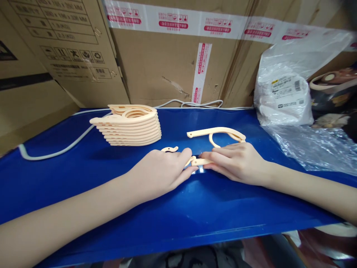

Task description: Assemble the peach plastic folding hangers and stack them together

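My left hand point(164, 167) pinches one part of a cream plastic folding hanger, most of it hidden under the fingers. A small curved hook point(170, 149) shows above the knuckles of that hand. My right hand point(237, 162) grips a straight cream hanger arm point(200, 162), whose end with a small hole meets the left-hand part between my fingertips. Just behind the right hand is another curved cream hanger piece point(220, 130); whether it touches that hand I cannot tell. A neat stack of matching cream hangers point(131, 130) stands beyond my left hand.
Everything lies on a blue table surface point(178, 216). Cardboard boxes point(173, 63) wall off the back and left. A white cable point(64, 150) runs along the left and rear. On the right are a white plastic bag point(284, 93) and a clear plastic sheet point(323, 147).
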A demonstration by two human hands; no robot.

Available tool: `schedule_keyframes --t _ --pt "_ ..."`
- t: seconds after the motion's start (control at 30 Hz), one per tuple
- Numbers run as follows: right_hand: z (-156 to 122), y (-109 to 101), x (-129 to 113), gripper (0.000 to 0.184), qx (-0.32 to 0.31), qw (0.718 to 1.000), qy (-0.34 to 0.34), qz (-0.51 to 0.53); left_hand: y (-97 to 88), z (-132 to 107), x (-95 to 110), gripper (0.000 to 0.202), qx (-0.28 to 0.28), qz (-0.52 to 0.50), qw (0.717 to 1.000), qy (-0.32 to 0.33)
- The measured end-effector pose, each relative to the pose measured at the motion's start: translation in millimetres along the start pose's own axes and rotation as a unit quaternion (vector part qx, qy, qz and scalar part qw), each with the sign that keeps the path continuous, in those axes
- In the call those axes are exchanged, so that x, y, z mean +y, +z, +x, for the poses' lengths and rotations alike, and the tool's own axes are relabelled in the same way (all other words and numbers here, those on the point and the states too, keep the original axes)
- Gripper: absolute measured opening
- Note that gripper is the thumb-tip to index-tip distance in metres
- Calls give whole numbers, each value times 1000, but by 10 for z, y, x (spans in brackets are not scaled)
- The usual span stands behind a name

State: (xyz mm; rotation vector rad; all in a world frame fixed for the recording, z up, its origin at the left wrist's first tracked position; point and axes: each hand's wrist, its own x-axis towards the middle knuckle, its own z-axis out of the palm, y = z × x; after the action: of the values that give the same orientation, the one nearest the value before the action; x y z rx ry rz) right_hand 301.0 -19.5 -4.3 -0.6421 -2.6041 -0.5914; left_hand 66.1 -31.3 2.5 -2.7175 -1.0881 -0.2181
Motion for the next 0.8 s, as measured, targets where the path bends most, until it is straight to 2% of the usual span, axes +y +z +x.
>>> schedule_keyframes --t 0.13,0.33,0.6,0.8 --pt "7 -4 -7 30 -4 1000 6 -3 5 5 0 25 13 73 997 18" --pt "4 13 -12 31 -15 999 15 26 31 -19 -12 23 14 89 995 32" --pt "-9 28 0 32 -42 996 33 77 56 -23 -16 24 53 129 988 63" --pt "-11 -2 -21 34 -75 990 51 106 42 -33 17 27 46 157 984 65"
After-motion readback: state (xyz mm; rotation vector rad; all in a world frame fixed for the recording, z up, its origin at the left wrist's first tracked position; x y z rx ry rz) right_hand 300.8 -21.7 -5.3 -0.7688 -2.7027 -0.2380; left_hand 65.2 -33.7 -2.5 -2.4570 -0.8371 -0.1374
